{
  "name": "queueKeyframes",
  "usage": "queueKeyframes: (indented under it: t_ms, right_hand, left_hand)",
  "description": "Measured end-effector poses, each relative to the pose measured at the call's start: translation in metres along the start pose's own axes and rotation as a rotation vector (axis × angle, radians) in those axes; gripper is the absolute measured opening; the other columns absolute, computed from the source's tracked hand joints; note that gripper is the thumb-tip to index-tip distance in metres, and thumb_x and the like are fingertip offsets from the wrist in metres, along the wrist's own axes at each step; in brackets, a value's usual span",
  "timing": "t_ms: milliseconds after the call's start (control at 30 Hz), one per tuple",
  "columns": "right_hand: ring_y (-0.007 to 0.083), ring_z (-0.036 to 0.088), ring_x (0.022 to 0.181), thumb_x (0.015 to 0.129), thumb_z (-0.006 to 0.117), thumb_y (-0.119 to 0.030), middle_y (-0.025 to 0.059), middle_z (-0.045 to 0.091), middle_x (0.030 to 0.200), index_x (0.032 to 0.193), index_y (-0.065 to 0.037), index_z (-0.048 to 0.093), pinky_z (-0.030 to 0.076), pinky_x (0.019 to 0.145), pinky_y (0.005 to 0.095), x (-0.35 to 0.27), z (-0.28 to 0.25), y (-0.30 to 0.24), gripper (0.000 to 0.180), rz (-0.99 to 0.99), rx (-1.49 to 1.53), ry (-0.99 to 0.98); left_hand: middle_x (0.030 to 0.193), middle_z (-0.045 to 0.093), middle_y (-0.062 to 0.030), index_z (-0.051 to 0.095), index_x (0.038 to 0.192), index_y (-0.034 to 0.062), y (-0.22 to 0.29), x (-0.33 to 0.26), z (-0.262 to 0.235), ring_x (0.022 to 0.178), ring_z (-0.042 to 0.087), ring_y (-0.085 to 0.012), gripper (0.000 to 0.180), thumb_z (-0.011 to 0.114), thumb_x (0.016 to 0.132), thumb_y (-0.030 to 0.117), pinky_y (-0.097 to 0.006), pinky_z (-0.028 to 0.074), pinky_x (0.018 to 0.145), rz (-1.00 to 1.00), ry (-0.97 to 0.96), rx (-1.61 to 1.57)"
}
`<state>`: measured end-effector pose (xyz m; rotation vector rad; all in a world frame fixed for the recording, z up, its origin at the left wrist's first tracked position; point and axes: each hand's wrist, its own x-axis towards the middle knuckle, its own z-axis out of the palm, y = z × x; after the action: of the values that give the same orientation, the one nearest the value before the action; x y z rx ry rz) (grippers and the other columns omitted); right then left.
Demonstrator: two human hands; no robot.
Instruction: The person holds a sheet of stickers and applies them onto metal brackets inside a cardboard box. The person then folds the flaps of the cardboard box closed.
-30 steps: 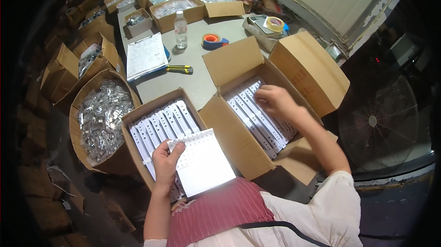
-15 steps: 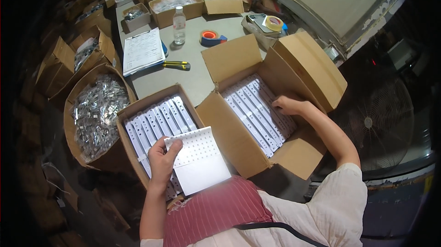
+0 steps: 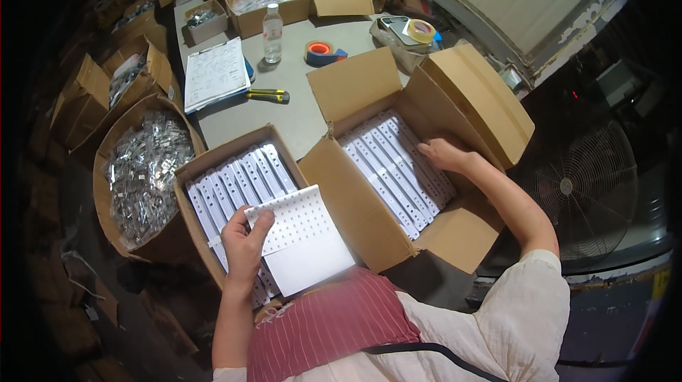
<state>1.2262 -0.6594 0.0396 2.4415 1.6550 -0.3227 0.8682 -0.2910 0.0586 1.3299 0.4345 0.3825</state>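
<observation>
My left hand [image 3: 244, 243] pinches a white sheet [image 3: 312, 261] between thumb and fingers. Rows of small dark marks cover its upper half; the lower half is plain. The sheet overlaps the near part of a cardboard box [image 3: 183, 204] packed with long white strips [image 3: 234, 187] that have dark holes. Over a larger, open-flapped cardboard box [image 3: 323, 187] on the right, my right hand [image 3: 444, 154] is closed, its fingertips at the right side of a row of similar white strips [image 3: 394, 172]. Whatever it pinches, if anything, is too small to make out.
A carton of small clear packets [image 3: 150, 176] stands at the left. On the table are a clipboard with paper [image 3: 215, 77], a utility knife [image 3: 268, 96], a bottle [image 3: 273, 35], a tape dispenser [image 3: 323, 53] and more cartons [image 3: 268, 11]. A large fan [image 3: 566, 186] stands at right.
The whole view has shifted slightly. My left hand still holds the sheet, and my right hand stays at the right box with only a slight turn.
</observation>
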Motion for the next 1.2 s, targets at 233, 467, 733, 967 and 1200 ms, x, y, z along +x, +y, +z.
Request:
queueKeyframes:
  t_ms: [233,467,733,967,1200]
  right_hand:
    - [0.0411,0.059,0.073,0.068,0.054,0.007,0.0224,0.055,0.070,0.101,0.002,0.043,0.046,0.064,0.0440,-0.007,-0.038,-0.017,0.036,0.053,0.043,-0.218]
    - [0.0444,0.060,0.083,0.072,0.052,0.009,0.0261,0.060,0.080,0.111,0.000,0.047,0.047,0.071,0.0455,-0.004,-0.013,-0.007,0.040,0.164,0.238,-0.235]
    - [0.0412,0.061,0.083,0.082,0.051,0.000,0.0200,0.060,0.085,0.103,-0.003,0.051,0.050,0.074,0.0459,-0.003,-0.007,-0.015,0.021,0.042,-0.075,-0.154]
    - [0.0312,0.058,0.102,0.089,0.048,-0.010,0.0163,0.059,0.091,0.096,-0.006,0.056,0.048,0.088,0.0394,-0.014,0.039,0.020,0.012,0.042,-0.491,0.056]
    - [0.0439,0.063,0.099,0.076,0.052,0.005,0.0286,0.064,0.101,0.121,0.002,0.059,0.050,0.088,0.0436,-0.031,0.007,-0.046,0.045,0.190,0.693,0.449]
  left_hand:
    - [0.079,0.063,0.0016,0.065,0.090,0.0018,0.006,0.000,0.003,0.071,0.053,-0.0032,0.016,0.069,0.093,0.016,-0.019,0.042,0.065,0.017,0.016,0.056]
    - [0.080,0.064,0.0013,0.066,0.091,-0.0010,0.004,0.002,-0.001,0.072,0.054,-0.0039,0.016,0.070,0.093,0.014,-0.021,0.043,0.065,0.039,0.047,0.039]
    - [0.083,0.064,0.0013,0.066,0.094,-0.0006,0.003,0.000,-0.004,0.074,0.055,-0.0039,0.013,0.070,0.093,0.012,-0.021,0.043,0.067,0.063,0.061,0.018]
    - [0.082,0.063,0.0019,0.065,0.093,0.0010,0.006,0.001,0.004,0.073,0.054,-0.0034,0.011,0.070,0.093,0.011,-0.019,0.042,0.066,0.065,0.038,-0.038]
    - [0.081,0.061,0.0035,0.065,0.093,0.0016,0.001,0.004,-0.002,0.072,0.051,-0.0027,0.012,0.069,0.094,0.013,-0.018,0.039,0.065,0.075,0.064,-0.017]
